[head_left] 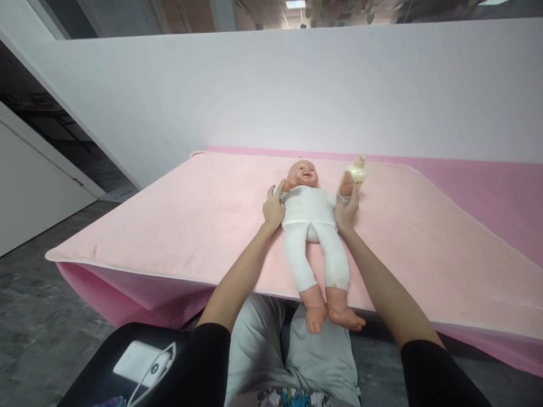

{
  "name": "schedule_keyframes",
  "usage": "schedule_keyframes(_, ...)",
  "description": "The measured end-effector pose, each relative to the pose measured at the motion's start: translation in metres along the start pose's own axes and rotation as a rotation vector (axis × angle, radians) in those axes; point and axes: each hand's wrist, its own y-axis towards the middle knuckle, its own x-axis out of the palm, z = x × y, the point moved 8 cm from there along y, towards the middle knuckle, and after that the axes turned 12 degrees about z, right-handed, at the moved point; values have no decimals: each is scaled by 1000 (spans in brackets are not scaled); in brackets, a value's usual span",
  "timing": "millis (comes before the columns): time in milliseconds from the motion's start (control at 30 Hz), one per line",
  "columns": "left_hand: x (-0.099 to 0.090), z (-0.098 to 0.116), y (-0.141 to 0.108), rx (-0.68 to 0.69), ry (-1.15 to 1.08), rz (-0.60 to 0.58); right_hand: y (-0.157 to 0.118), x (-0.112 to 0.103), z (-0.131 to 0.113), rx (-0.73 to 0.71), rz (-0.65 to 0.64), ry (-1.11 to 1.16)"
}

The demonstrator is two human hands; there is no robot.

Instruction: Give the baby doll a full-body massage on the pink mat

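Doll (311, 206) on pink blanket (212, 209), white wall (271, 90) behind — left hand (274, 209) and right hand (347, 213), fingers round its arms (331, 199).

White wall (331, 90) beyond the fingers (274, 206), window (263, 16) above it, white door (34, 186) far left of them, grey floor (25, 299) below, black chair (91, 376) nearer and to their left, white device (138, 364) and pale cable (172, 351) on its seat.

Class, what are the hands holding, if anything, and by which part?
The doll, by an arm: the right hand grips it near the wrist. The left hand is at the other arm, its grip unclear.
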Motion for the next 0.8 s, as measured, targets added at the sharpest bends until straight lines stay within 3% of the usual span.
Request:
schedule_keyframes(200, 6, 13, -4, 137, 119, -79, -11, 23, -9, -158, -256, -189)
schedule_keyframes(300, 8, 13, -3, 164, 140, -88, -15, 27, -13, -206, -319, -259)
schedule_keyframes(600, 8, 9, -1, 123, 109, -62, -12, 26, -4, -160, -288, -240)
schedule_keyframes(800, 1, -5, 5, 2, -125, 59, -9, 13, -7, -13, -160, -73)
